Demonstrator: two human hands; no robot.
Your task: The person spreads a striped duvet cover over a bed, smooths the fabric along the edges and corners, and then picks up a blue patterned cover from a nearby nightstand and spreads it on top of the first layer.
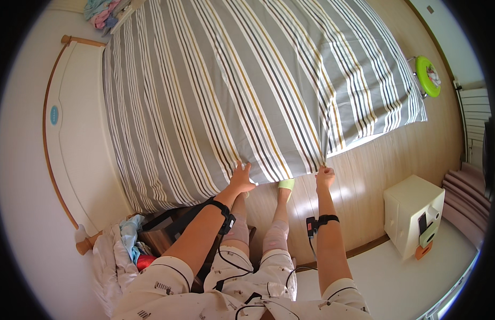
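Observation:
A grey bed sheet (215, 88) with white, brown and yellow stripes covers the bed before me. My right hand (325, 176) is closed on its near edge, where a raised fold runs from my fingers up across the cloth. Resting on the edge farther left is my left hand (242, 178), its fingers spread over the fabric; a small white bit shows by the thumb. Right of the fold the sheet lies wrinkled, and a strip of white shows below its hem. Both forearms wear black straps with small wired devices.
A cream headboard (83, 120) with wooden trim stands left. Piled bedding (115, 256) lies lower left beside a dark wooden piece of furniture (155, 238). At right are a white cabinet (411, 212) with a phone on it and a green round stool (428, 76). Wood flooring (363, 184) runs between.

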